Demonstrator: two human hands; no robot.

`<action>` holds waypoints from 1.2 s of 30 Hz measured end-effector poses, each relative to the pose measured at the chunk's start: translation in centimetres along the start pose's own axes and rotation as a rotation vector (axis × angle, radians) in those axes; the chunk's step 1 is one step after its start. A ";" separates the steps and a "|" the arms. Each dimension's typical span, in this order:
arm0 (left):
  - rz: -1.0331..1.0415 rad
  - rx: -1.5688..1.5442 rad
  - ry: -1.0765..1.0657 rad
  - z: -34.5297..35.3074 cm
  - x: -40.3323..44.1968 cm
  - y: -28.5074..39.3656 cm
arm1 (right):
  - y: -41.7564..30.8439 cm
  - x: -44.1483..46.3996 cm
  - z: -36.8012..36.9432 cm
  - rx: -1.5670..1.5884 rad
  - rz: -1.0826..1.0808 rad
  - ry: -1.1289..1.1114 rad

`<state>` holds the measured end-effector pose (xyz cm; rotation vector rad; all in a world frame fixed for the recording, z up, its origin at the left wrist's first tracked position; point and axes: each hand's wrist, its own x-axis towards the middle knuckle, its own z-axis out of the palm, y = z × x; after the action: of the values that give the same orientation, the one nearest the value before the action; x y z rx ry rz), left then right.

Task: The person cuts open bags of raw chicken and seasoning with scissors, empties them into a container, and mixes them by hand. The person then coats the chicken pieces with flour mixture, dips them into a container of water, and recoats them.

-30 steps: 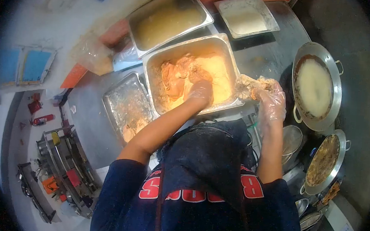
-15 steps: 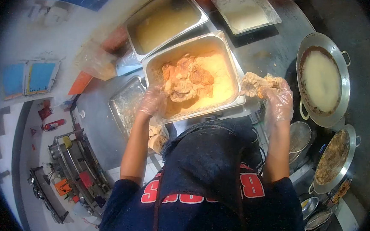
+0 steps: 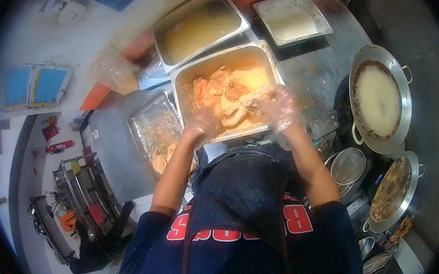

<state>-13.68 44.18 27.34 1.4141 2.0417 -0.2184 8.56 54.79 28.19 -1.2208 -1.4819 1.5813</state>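
My right hand (image 3: pixel 284 110), in a clear plastic glove, grips a flour-coated chicken piece (image 3: pixel 258 97) over the right side of a metal pan (image 3: pixel 252 138). The pan holds orange-tinted breading flour (image 3: pixel 251 77) and several coated chicken pieces (image 3: pixel 218 83). At the pan's near left corner is my gloved left hand (image 3: pixel 203 123), beside a pale chicken piece (image 3: pixel 231 113). Its fingers are smeared by motion, so its grip is unclear.
Behind stands a pan of cloudy liquid (image 3: pixel 160 36), with a white-filled square tray (image 3: pixel 326 30) beside it. A messy metal tray (image 3: pixel 140 112) holds more chicken at left. Two oil woks (image 3: pixel 357 90) (image 3: pixel 413 189) and a strainer (image 3: pixel 349 165) are at right. A dark-clothed person (image 3: pixel 92 253) is lower left.
My right hand has brought its chicken piece left, from beside the pan to over it. My left hand has shifted right and slightly down. A person has appeared at lower left.
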 end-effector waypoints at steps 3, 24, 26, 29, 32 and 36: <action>-0.179 -0.010 0.053 -0.3 -1.3 1.7 | -0.8 0.1 -0.1 -0.223 -0.030 -0.026; -0.013 -0.195 0.170 -1.2 0.2 -1.6 | -0.1 -1.0 -3.5 0.002 0.030 0.015; 0.031 -0.241 0.201 -1.8 -0.4 -1.8 | -1.0 -1.2 -3.4 0.018 0.130 0.054; 0.095 -0.227 0.311 -1.9 -1.2 -1.5 | -0.6 -1.2 -3.5 0.113 0.128 0.024; 0.131 -0.052 0.140 -3.3 -1.6 0.7 | -0.9 -1.4 -3.5 0.114 0.072 0.031; 0.388 -0.006 -0.135 -2.5 0.0 3.8 | -1.2 -1.9 -3.4 0.243 0.073 0.026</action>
<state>-11.35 46.91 30.11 1.7079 1.6212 -0.1369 12.23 54.55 29.98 -1.1613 -1.1995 1.7298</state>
